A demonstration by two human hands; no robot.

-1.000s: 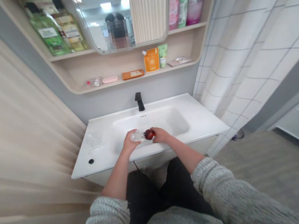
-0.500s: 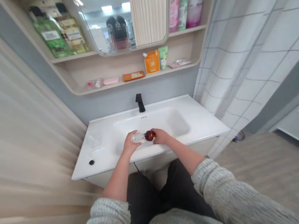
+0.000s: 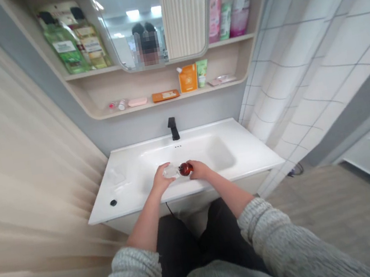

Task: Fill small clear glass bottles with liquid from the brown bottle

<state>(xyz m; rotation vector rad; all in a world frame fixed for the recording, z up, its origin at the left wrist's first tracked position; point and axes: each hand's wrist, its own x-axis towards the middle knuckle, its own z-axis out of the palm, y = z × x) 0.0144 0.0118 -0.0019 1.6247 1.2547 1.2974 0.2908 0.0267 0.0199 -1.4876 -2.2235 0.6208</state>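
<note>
Over the front of the white sink (image 3: 221,151), my left hand (image 3: 161,179) is closed around a small clear bottle (image 3: 170,171) that lies on its side, mouth to the right. My right hand (image 3: 199,169) grips a brown bottle (image 3: 185,169), tilted toward the clear one. The two bottle mouths meet or nearly meet between my hands; whether they touch is too small to tell. Any liquid passing between them cannot be made out. A small black round cap (image 3: 113,203) lies on the counter to the left.
A black faucet (image 3: 173,129) rises behind the basin. A clear plastic item (image 3: 116,176) lies on the left counter. On the shelf above stand an orange pouch (image 3: 188,78), a green tube (image 3: 202,73) and an orange packet (image 3: 165,95). A mirror (image 3: 129,20) hangs higher.
My head view has shifted very slightly. Both hands and both bottles hold nearly the same position as before.
</note>
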